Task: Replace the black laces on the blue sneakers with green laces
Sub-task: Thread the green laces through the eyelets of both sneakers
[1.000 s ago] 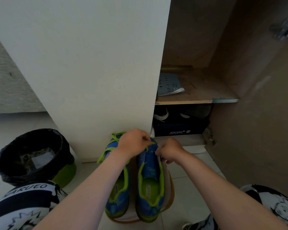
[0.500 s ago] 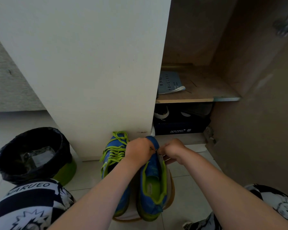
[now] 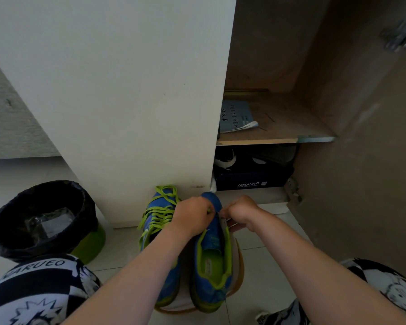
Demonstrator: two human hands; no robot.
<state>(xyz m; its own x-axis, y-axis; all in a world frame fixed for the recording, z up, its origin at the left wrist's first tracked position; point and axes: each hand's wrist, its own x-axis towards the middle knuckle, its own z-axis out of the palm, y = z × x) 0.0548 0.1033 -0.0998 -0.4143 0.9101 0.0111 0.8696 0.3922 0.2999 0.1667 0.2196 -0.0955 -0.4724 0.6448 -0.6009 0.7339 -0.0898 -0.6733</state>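
On the floor, the tilted blue sneaker [image 3: 209, 266] is held at its front by both hands: the left hand [image 3: 192, 214] has its fingers curled on it where a bit of green lace shows, and the right hand [image 3: 240, 211] grips its side. Just left stands the other blue sneaker [image 3: 159, 207], threaded with green laces [image 3: 158, 215]. Behind, a dark shoe box [image 3: 249, 182] in the cabinet reads "AOKANG".

A bagged bin [image 3: 42, 219] stands left; a booklet [image 3: 237, 116], seemingly, lies shelved.
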